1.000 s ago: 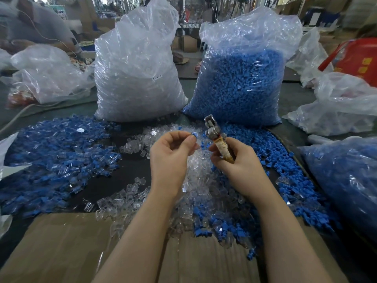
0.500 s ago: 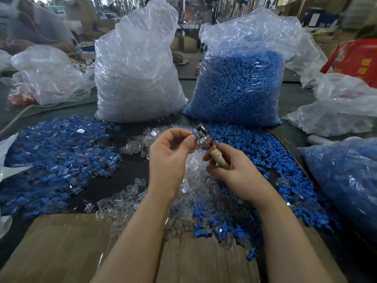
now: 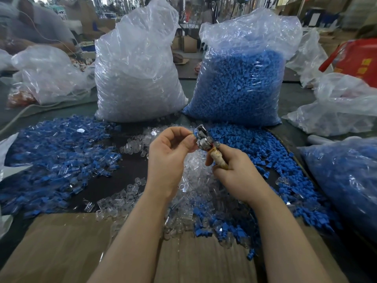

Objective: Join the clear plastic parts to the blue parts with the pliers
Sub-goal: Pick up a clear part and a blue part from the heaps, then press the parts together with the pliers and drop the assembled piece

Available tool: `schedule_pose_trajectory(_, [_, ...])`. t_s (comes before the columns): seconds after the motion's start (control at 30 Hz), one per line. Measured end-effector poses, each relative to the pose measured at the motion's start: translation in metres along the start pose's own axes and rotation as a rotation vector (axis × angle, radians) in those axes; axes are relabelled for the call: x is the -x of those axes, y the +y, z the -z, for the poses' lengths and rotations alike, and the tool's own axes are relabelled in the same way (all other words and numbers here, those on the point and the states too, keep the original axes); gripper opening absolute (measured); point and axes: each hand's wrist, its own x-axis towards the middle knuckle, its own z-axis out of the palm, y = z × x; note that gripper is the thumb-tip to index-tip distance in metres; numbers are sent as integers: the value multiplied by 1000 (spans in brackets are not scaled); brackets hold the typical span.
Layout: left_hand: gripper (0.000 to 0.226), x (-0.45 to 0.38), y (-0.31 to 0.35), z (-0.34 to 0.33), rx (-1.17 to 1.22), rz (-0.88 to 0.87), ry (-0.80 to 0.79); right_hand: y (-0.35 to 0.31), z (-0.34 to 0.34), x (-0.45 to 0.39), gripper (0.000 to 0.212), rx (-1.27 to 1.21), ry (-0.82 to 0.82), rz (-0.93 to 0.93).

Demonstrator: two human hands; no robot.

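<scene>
Far left on the dark tabletop [image 3: 130, 172]: a broad heap of joined blue-and-clear plastic pieces [image 3: 55, 160]. Behind it, a tall clear plastic bag of clear parts [image 3: 136, 78], upright. Loose pile of small clear plastic parts [image 3: 195, 180] spread below the hands, partly over a flat brown cardboard sheet [image 3: 61, 246].

Left hand [image 3: 169, 158] raised over that pile, fingers curled, thumb and forefinger pinching a small blue plastic part [image 3: 195, 131] right at the metal head of the pliers; any clear piece on it too small to tell.

Right hand [image 3: 238, 174] wrapped round the tan-taped handle of the metal pliers [image 3: 206, 142], tool tilted up and leftward, head touching the pinched part. Jaw opening not readable.

Further right: big clear bag of blue plastic parts [image 3: 240, 86] standing upright, loose blue parts [image 3: 263, 152] strewn before it, another bag of blue pieces [image 3: 346, 180] at the right edge.
</scene>
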Motion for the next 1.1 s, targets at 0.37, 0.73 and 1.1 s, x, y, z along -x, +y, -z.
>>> schedule_pose_trajectory(0.37, [7,-11,0,22,264,331,230,6,1,-3,2,132,146,-24])
schedule_pose_trajectory(0.73, [9,-20,3,93,887,406,909,24,15,-2,6,603,276,-377])
schedule_pose_trajectory(1.1, [10,-25,-6,102,900,293,891,35,18,3,32,750,222,-695])
